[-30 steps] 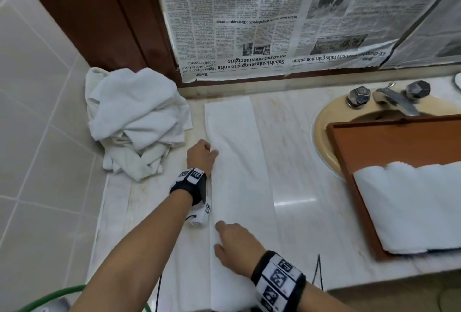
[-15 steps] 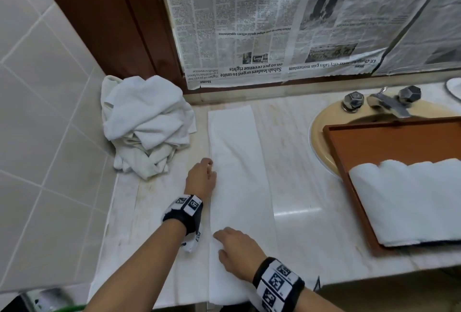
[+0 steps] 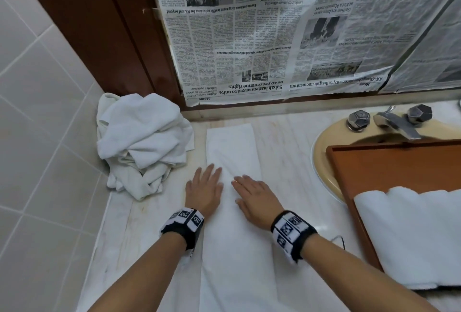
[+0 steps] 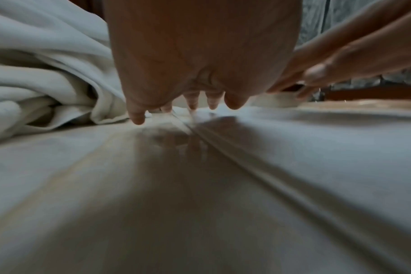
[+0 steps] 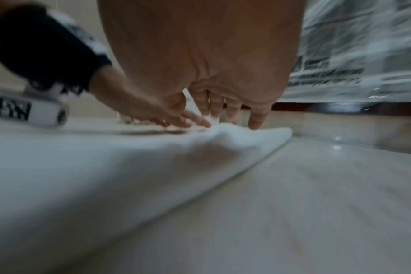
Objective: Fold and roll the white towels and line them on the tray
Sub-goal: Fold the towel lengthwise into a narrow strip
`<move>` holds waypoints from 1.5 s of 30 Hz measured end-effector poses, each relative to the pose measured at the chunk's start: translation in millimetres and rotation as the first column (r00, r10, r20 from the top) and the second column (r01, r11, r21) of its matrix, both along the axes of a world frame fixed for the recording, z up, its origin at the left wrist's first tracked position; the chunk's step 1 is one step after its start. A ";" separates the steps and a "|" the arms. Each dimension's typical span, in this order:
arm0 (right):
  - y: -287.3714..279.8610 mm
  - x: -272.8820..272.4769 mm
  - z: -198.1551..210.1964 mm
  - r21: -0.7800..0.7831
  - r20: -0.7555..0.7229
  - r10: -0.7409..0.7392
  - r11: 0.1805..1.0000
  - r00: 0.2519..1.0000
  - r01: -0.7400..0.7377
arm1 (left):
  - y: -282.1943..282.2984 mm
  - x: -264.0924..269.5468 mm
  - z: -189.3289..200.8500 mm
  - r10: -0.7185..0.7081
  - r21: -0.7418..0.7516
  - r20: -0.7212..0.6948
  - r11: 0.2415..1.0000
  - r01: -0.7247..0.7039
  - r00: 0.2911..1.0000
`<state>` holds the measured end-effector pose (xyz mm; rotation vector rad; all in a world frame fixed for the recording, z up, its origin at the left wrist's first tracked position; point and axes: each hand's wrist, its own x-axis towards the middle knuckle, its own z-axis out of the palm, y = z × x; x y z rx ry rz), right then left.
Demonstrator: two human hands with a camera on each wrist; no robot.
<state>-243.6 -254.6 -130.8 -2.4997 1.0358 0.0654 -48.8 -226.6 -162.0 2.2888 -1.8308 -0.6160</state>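
under both flat palms, left hand [image 3: 205, 190] and right hand [image 3: 257, 199] fingers straight, the folded towel [image 3: 232, 152] runs lengthwise away toward the newspaper [image 3: 262, 37].

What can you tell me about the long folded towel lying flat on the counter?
The folded towel is plain white cloth folded into a long, narrow strip, lying flat on the marble counter and running from the wall towards the person. The left hand and right hand rest flat on it, fingers straight.
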 end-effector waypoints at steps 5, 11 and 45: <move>-41.7 16.8 -25.0 -0.011 -0.191 0.125 0.992 0.974 -0.130 | -8.6 1.5 -13.2 -0.058 0.128 0.099 0.991 0.045 0.993; -89.8 -18.6 -33.5 -0.048 -0.207 -0.199 0.980 0.958 0.194 | -15.7 19.5 -13.2 -0.043 0.132 0.102 0.991 0.029 0.994; -116.5 2.3 0.1 0.021 -0.072 -0.369 0.928 0.927 0.371 | -94.7 27.7 12.7 0.039 0.023 -0.133 0.999 -0.036 0.990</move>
